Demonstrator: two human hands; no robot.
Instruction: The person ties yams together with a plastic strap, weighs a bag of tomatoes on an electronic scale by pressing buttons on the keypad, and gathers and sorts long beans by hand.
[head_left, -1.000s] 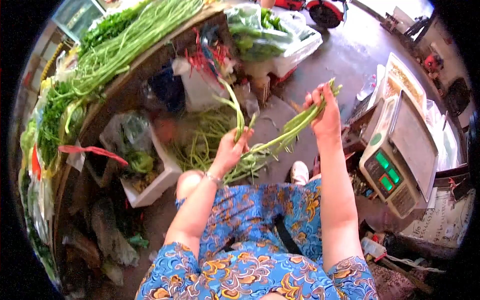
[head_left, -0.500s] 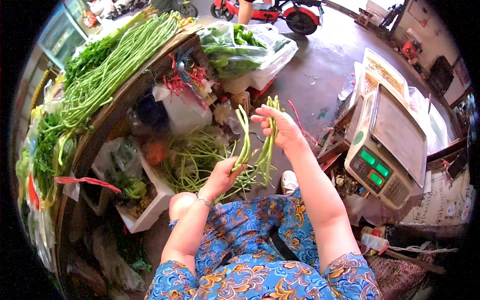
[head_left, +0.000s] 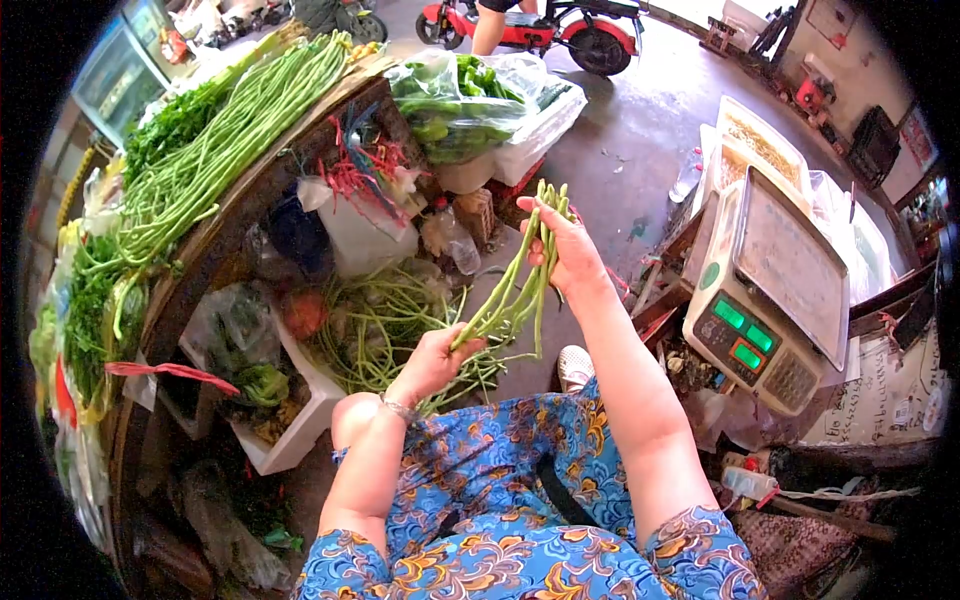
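Observation:
A small bunch of long green beans [head_left: 512, 290] stretches between my two hands. My right hand [head_left: 565, 245] is closed round its upper part, and the tips stick up above the fingers. My left hand [head_left: 436, 362] grips the lower ends, near my knee. Below and behind my left hand lies a loose pile of long beans [head_left: 375, 325] on the floor. More long beans [head_left: 235, 140] are laid out on the wooden stall at the upper left.
A digital scale [head_left: 770, 290] with lit green displays stands at right, beside white trays [head_left: 765, 145]. A white foam box [head_left: 300, 410] is at left. Bagged green vegetables [head_left: 470, 105] sit ahead. Beyond are a red scooter [head_left: 530, 30] and a person's leg [head_left: 487, 30].
The beans that were in my left hand now join those in my right in one bunch. My right hand has closed round them, and a red strip beside it has dropped lower.

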